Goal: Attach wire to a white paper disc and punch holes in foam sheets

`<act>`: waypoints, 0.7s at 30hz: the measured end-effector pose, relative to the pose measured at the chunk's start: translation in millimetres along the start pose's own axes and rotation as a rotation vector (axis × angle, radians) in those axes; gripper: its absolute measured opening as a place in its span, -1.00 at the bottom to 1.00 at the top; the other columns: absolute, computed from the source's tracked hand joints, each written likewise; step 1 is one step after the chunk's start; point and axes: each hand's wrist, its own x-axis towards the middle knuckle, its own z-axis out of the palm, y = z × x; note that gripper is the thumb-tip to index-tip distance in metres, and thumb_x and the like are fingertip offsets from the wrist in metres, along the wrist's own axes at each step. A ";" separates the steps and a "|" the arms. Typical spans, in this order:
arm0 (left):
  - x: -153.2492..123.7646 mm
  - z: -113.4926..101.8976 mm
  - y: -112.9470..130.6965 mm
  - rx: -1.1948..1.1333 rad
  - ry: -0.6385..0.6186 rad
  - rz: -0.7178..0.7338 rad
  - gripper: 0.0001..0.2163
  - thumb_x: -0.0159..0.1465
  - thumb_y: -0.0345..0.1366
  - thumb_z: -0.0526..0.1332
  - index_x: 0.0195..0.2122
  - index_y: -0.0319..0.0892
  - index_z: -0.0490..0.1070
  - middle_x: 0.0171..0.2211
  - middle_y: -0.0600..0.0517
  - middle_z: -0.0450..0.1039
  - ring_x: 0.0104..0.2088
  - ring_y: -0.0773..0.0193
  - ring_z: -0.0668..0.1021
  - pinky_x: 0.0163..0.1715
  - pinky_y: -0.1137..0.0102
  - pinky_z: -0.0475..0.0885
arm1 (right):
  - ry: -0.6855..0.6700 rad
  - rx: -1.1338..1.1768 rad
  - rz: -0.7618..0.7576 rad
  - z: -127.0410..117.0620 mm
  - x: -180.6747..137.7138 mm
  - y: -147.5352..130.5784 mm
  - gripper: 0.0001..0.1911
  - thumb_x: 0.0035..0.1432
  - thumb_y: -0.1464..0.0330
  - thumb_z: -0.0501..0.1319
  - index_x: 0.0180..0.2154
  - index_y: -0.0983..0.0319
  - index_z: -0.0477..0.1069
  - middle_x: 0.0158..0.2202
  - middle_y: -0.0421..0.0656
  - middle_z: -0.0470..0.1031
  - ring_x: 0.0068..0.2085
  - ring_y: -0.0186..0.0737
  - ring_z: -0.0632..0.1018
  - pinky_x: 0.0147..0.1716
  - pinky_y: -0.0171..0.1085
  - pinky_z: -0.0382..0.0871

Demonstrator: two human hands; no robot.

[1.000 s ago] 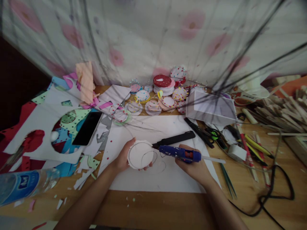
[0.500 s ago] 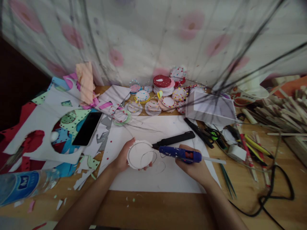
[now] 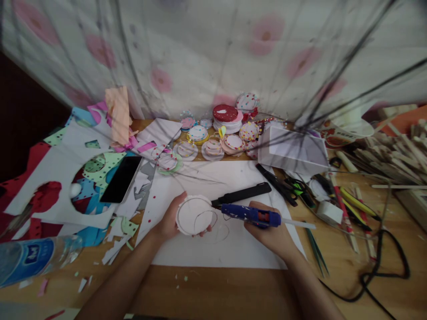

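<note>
My left hand grips a round white paper disc with a scalloped edge and a dark ring along its rim, its face turned up. Wrapped around a blue glue gun, my right hand keeps the nozzle pointing left at the disc's right edge; whether the tip touches it I cannot tell. A clear glue stick sticks out of the gun's back. Beneath both hands lies a white paper sheet with faint drawn circles. A black pen-like tool rests just behind the gun.
Small decorated paper cakes and a white box stand at the back. Paper scraps, a phone and a plastic bottle occupy the left. Tweezers, pliers, a black cord and wooden sticks lie right.
The disc in my left hand has shifted very slightly to the left. My right hand and the glue gun stay nearly still.
</note>
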 end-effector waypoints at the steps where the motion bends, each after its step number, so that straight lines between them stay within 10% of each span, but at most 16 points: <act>1: 0.1 -0.2 -0.4 -0.002 0.002 0.005 -0.23 0.14 0.23 -0.07 -0.02 -0.47 0.35 -0.46 -0.23 0.55 -0.54 0.09 0.54 -0.62 0.43 0.25 | 0.003 0.000 0.000 0.0 -0.1 -0.1 -0.78 -0.16 0.48 0.13 -0.62 0.16 0.06 -0.63 -0.33 0.11 -0.57 -0.34 0.21 -0.58 -0.33 0.04; 21: 0.0 -5.0 -3.9 -0.001 -0.026 0.004 -0.24 0.12 0.24 -0.04 -0.04 -0.45 0.38 -0.42 -0.24 0.55 -0.49 0.09 0.55 -0.59 0.43 0.28 | 0.002 -0.001 -0.015 0.6 1.8 0.7 -0.78 -0.14 0.48 0.13 -0.61 0.16 0.07 -0.63 -0.32 0.12 -0.56 -0.34 0.22 -0.57 -0.32 0.04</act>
